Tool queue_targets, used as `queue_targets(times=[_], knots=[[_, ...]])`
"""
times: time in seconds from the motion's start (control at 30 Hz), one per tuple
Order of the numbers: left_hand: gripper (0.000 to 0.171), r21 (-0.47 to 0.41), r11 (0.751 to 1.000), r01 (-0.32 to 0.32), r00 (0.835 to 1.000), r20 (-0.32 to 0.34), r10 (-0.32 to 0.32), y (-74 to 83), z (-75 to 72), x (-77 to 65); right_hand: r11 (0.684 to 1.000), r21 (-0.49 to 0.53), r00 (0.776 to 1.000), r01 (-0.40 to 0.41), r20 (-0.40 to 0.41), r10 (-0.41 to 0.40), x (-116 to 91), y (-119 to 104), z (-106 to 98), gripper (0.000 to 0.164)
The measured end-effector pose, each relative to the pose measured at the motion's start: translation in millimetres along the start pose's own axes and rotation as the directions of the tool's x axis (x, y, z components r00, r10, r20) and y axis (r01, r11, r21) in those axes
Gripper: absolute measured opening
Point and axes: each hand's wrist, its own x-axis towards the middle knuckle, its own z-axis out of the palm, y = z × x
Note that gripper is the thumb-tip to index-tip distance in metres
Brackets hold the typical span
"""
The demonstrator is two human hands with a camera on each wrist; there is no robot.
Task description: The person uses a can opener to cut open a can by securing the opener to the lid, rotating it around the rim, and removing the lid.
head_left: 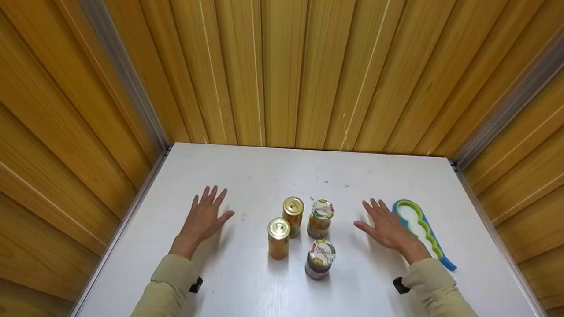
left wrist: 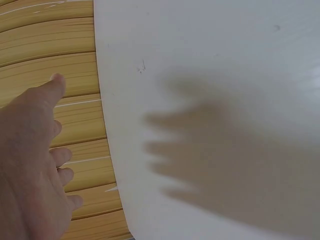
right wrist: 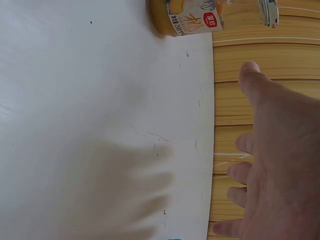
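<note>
My left hand (head_left: 203, 221) hovers above the table's left side, palm down, fingers spread and holding nothing. On the other side my right hand (head_left: 387, 228) is held the same way, between the jars and a blue and green jar opener (head_left: 434, 240). Two golden cans (head_left: 278, 246) (head_left: 292, 215) stand upright between the hands. Beside them are two glass jars with patterned lids, one with orange contents (head_left: 319, 224) and a darker one (head_left: 318, 266) nearer me. In the right wrist view, a labelled jar (right wrist: 192, 17) shows at the top, beyond my thumb.
The white table (head_left: 238, 167) carries all of these things. Wood-patterned panels (head_left: 282, 75) rise at its back and along both sides, with grey metal posts (head_left: 128, 75) at the corners. Each wrist wears a small black device (head_left: 196, 285).
</note>
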Motion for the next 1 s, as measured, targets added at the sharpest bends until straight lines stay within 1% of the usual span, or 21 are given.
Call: queue_targets(times=[0.17, 0.23, 0.33, 0.43, 0.53, 0.67, 0.8, 1.0], knots=[[0.075, -0.023, 1.000, -0.021, 0.999, -0.035, 0.020, 5.7, 2.5, -2.9, 1.000, -0.005, 1.000, -0.025, 0.011, 0.025, -12, 2, -2, 0.085], [0.075, -0.023, 0.999, -0.023, 0.999, -0.045, 0.022, 6.1, 2.0, -4.7, 1.000, 0.000, 1.000, -0.029, 0.007, 0.029, -13, 3, 0, 0.085], [0.075, -0.033, 0.999, -0.026, 0.999, -0.044, 0.024, 9.3, 2.9, -7.1, 0.999, -0.001, 0.999, -0.042, -0.010, 0.042, -18, 6, 2, 0.085], [0.075, -0.058, 0.998, -0.026, 0.999, -0.040, 0.024, 14.6, 4.8, -9.3, 0.999, -0.008, 0.998, -0.053, -0.039, 0.052, -27, 13, 1, 0.084], [0.075, -0.079, 0.996, -0.035, 0.998, -0.055, 0.030, 20.4, 6.5, -11.5, 0.998, 0.003, 0.996, -0.055, -0.066, 0.055, -36, 20, -1, 0.082], [0.074, -0.094, 0.993, -0.064, 0.994, -0.091, 0.056, 27.7, 7.5, -15.4, 0.998, 0.031, 0.993, -0.060, -0.096, 0.063, -47, 29, -5, 0.080], [0.073, -0.127, 0.988, -0.083, 0.991, -0.111, 0.069, 35.8, 9.0, -20.3, 0.996, 0.051, 0.992, -0.078, -0.095, 0.083, -57, 39, -8, 0.080], [0.070, -0.188, 0.977, -0.102, 0.988, -0.132, 0.078, 48.9, 10.4, -26.1, 0.989, 0.060, 0.986, -0.132, -0.098, 0.137, -71, 54, -14, 0.081]])
